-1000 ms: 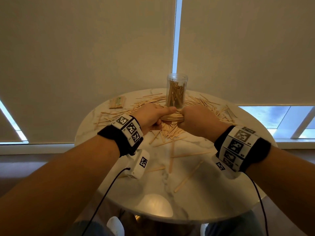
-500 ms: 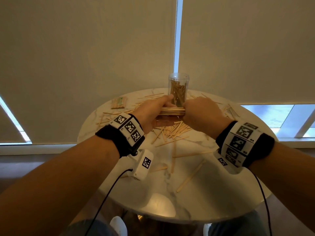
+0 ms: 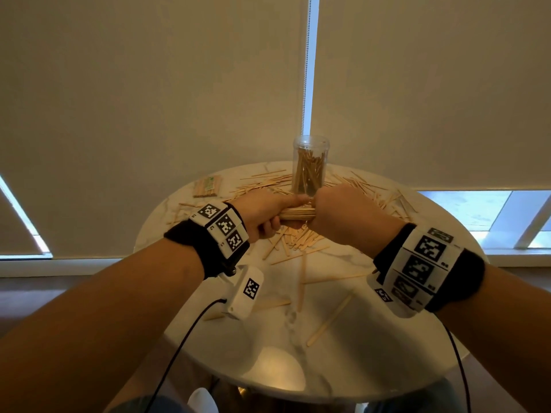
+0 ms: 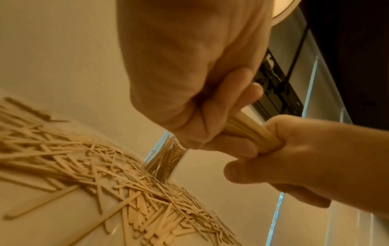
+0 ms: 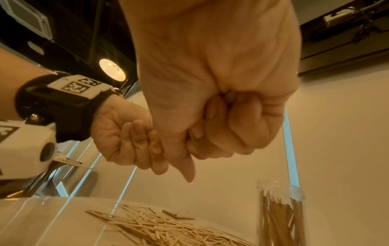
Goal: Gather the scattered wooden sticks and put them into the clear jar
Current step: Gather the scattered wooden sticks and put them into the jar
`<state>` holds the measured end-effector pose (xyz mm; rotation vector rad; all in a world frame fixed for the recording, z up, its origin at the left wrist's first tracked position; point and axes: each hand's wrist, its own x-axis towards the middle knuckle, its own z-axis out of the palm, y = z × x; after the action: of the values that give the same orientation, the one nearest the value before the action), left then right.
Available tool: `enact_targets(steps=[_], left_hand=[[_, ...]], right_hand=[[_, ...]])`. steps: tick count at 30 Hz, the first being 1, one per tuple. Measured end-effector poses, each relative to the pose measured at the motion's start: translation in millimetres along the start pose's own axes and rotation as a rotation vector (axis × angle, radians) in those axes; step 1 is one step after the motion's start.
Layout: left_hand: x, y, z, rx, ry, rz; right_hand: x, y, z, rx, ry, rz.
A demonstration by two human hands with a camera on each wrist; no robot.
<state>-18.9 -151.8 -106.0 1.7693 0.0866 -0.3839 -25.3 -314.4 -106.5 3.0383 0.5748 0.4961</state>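
Observation:
A bundle of wooden sticks [image 3: 298, 213] lies level between my two hands, held above the round table [image 3: 268, 338]. My left hand [image 3: 268, 213] grips its left end and my right hand [image 3: 343, 216] is fisted round its right end. In the left wrist view the bundle [image 4: 248, 131] runs from my left fingers [image 4: 223, 106] into the right fist. The clear jar [image 3: 310, 165] stands upright just behind the hands, partly filled with sticks, its mouth open. Many loose sticks [image 3: 295, 239] lie scattered beneath and around the jar [image 5: 282, 216].
A small pack of sticks [image 3: 207, 186] lies at the table's back left. Single long sticks [image 3: 329, 320] lie nearer me. Closed roller blinds hang right behind the table. A cable runs down from each wrist unit.
Both hands lifted the bundle off the pile towards the jar, then came back slightly lower and nearer me. Both grips on the bundle stay the same.

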Motion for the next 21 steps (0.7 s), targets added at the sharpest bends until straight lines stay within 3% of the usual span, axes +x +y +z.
enact_targets(steps=[7,10,14,18,21], left_hand=[[21.7,-13.7,-15.6,-0.166,0.095,0.025],[31.4,-11.3,-13.4,-0.269,0.100,0.058],[46.3,2.4,4.5,-0.362,0.060,0.055],[79.8,19.5,4.5,-0.448,0.050,0.011],[116.5,32.3,-1.3,-0.409,0.158,0.050]], right_hand=[[2.5,14.4,-2.1,0.191,0.051,-0.195],[9.0,16.2,3.5,0.287,0.134,-0.132],[31.8,29.2,6.5,0.086,0.309,0.015],[67.3,58.3,-9.9,0.027,0.331,0.039],[104.6,95.2,-31.7,0.029,0.343,0.157]])
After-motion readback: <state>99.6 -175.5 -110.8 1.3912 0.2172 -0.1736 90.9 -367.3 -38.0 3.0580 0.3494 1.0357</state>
